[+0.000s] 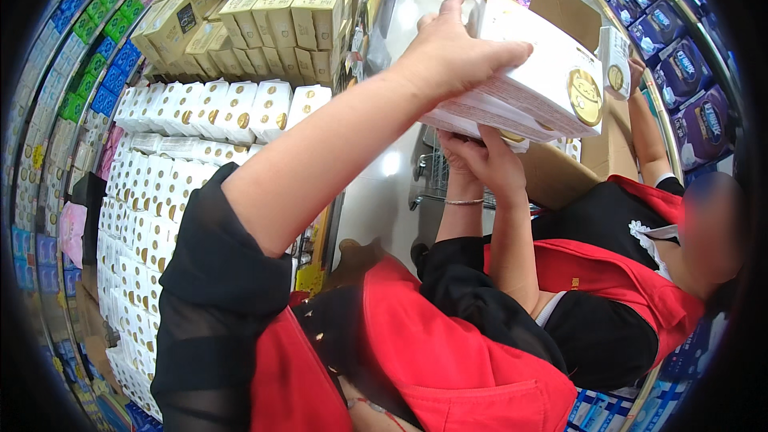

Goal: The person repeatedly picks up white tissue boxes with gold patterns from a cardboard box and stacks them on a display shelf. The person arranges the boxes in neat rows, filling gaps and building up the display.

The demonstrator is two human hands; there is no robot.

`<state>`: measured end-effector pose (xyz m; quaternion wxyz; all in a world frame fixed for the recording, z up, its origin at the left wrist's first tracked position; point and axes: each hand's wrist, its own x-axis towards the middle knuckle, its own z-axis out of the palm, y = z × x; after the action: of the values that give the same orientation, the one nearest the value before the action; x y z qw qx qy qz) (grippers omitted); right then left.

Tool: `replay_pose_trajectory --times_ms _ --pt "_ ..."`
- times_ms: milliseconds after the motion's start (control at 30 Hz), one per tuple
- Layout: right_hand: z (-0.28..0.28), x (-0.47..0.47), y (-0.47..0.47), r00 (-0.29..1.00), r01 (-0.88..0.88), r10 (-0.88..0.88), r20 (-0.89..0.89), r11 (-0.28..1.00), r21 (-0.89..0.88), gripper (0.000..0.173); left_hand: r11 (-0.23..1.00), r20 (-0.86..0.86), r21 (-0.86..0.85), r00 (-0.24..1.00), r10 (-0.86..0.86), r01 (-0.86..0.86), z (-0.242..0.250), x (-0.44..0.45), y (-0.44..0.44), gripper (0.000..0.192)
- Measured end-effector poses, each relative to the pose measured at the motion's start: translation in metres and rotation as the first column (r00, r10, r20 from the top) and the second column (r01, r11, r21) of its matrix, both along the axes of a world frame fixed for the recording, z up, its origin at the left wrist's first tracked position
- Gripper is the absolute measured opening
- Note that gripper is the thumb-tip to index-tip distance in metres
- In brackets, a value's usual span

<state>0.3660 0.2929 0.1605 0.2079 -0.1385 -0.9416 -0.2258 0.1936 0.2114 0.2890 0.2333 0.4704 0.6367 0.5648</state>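
Note:
My left hand is spread over the top and near end of a white tissue pack with a gold cartoon emblem. More white packs lie beneath it in the same stack. Under the stack is my right hand, with a bracelet on the wrist, supporting it from below; its fingers are partly hidden. A co-worker's hand also touches the underside, beside mine. The co-worker's other hand holds a separate white pack above an open cardboard box.
To the left stands a large display of white packs, with tan cartons stacked behind. A wire shopping cart is below the hands. The co-worker in a red vest stands close on the right, before shelves of purple packages.

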Motion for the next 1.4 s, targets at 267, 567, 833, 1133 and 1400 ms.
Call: replay_pose_trajectory --times_ms 267,567,833,1133,1400 --pt "0.023 -0.025 0.010 0.902 -0.301 -0.431 0.000 -0.628 0.718 0.054 0.939 0.508 0.135 0.791 -0.341 0.317 0.002 -0.041 -0.071 0.075" --pt "-0.063 -0.250 -0.082 0.608 -0.185 0.020 -0.794 -0.969 -0.165 0.067 0.918 0.699 0.219 0.710 0.089 -0.330 -0.057 -0.107 -0.269 0.060" --pt "0.001 -0.387 -0.200 0.786 0.189 0.560 -0.262 -0.621 -0.760 0.044 0.601 0.590 0.280 0.628 0.508 -0.749 -0.130 -0.109 -0.401 0.054" --pt "-0.079 -0.451 -0.237 0.450 0.786 0.841 -0.299 -0.532 -0.313 0.033 0.392 -0.075 0.077 0.387 0.919 -0.917 -0.191 -0.080 -0.360 0.065" --pt "-0.121 -0.474 -0.238 0.287 0.289 0.942 -0.176 -0.260 -0.921 0.032 0.232 -0.441 0.042 0.190 0.877 -0.972 -0.202 -0.074 -0.336 0.077"
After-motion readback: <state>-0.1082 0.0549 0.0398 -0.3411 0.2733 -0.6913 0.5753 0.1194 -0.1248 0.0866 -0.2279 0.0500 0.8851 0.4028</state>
